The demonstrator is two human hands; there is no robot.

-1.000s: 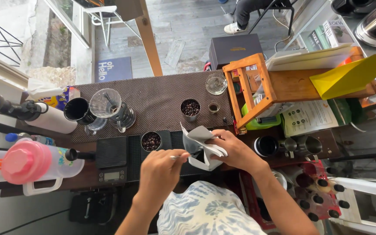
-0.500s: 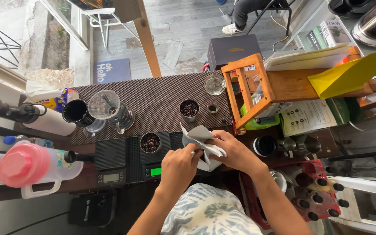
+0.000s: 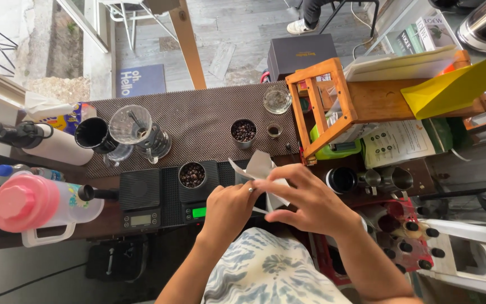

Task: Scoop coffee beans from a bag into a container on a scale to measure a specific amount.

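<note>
White paper, folded into a cone shape: I am logging a paper filter [image 3: 260, 169] held between both hands above the near edge of the counter, just right of the scales. The left hand [image 3: 229, 205] is pinching the filter's lower edge between thumb and fingers (a ring is showing on one finger). The right hand [image 3: 305, 200] is lying over the filter from the right, its fingers stretched left across the paper and its thumb underneath, so it too is gripping the sheet. The two hands are touching at the fingertips.

Just left of the hands, a small metal cup of coffee beans [image 3: 192, 175] is sitting on a black scale [image 3: 195, 205] whose display is glowing green. A second black scale [image 3: 140, 194] is lying beside it, bare on top. Farther back on the dark mesh mat [image 3: 209, 118], a second cup of beans [image 3: 243, 132] is standing, with a glass dripper on its stand [image 3: 136, 132] and a black mug [image 3: 93, 135] to the left. A pink-lidded jug [image 3: 29, 205] is resting at the far left. A wooden frame [image 3: 324, 107] is standing to the right of the mat.
</note>
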